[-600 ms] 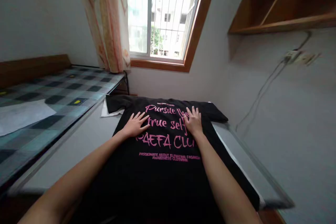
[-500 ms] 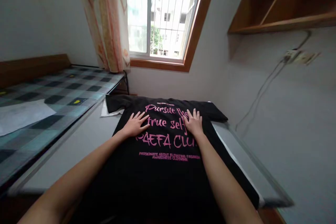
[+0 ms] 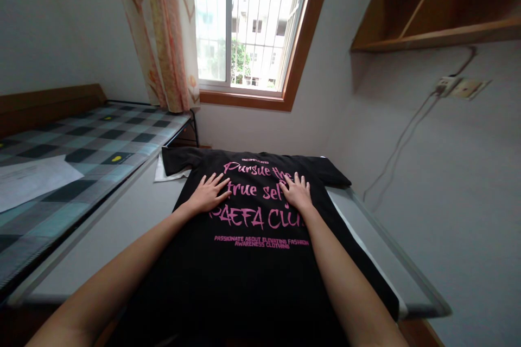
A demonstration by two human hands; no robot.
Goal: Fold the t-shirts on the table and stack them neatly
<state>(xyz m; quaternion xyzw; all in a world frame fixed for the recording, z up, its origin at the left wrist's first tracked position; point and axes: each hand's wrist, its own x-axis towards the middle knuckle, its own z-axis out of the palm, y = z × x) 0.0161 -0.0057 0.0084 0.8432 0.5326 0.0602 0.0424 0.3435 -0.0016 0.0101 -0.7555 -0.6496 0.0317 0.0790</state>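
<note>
The premises appear to be a bedroom, probably in a home. Evidence noted: a bed (image 3: 101,143) in checked fabric, a floral curtain (image 3: 165,38) beside a barred window (image 3: 250,27), and a wooden shelf (image 3: 439,37).

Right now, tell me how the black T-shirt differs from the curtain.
The T-shirt is black with pink lettering; the curtain is pale with orange floral patterns. The T-shirt lies spread out on a grey tabletop; the curtain hangs in folds beside the window. The left hand and right hand rest on the T-shirt; neither touches the curtain. Both are fabric.
</note>
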